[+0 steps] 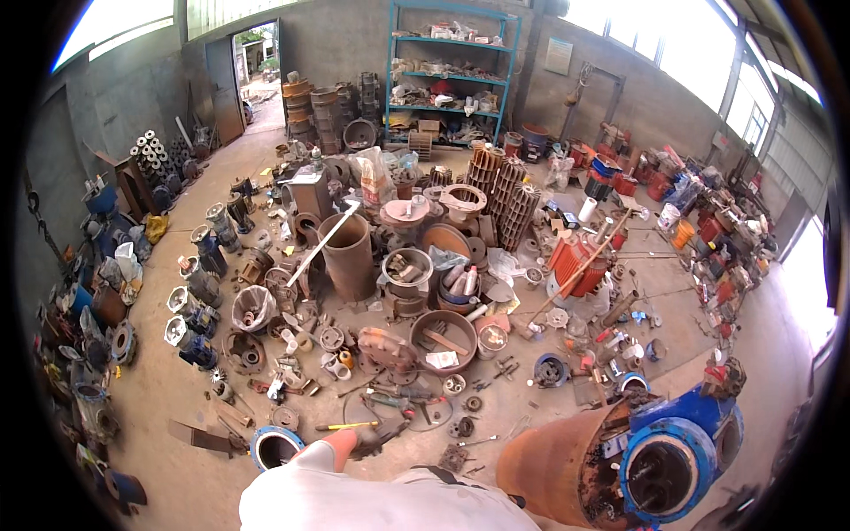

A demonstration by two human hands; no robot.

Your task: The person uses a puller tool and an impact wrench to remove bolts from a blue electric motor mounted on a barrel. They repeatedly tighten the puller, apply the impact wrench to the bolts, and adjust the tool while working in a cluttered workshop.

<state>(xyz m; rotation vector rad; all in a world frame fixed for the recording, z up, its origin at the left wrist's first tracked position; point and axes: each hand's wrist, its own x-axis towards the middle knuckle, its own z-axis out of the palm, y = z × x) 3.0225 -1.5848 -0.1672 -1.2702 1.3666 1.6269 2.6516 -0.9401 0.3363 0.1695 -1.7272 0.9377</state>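
From the lower edge, my white-sleeved left arm reaches forward, its orange-red forearm part ending in my left hand (365, 441), which looks dark, perhaps gloved. Its fingers are too small and dark to make out. Just beyond it lies a thin yellow bar (350, 426), close to the hand; whether they touch I cannot tell. A long tool with green and red parts (403, 403) rests past that on the floor. Left of the arm stands a blue-rimmed round opening (254, 450), partly covered by my sleeve. My right hand is out of sight.
At the right is a large rusty cylinder (540, 465) beside a blue flanged casing (708, 460). A wide rusty basin (421, 358), a tall rusty drum (347, 261) and a red motor housing (580, 265) stand ahead. Several motors (190, 341) line the left; blue shelves (388, 88) stand behind.
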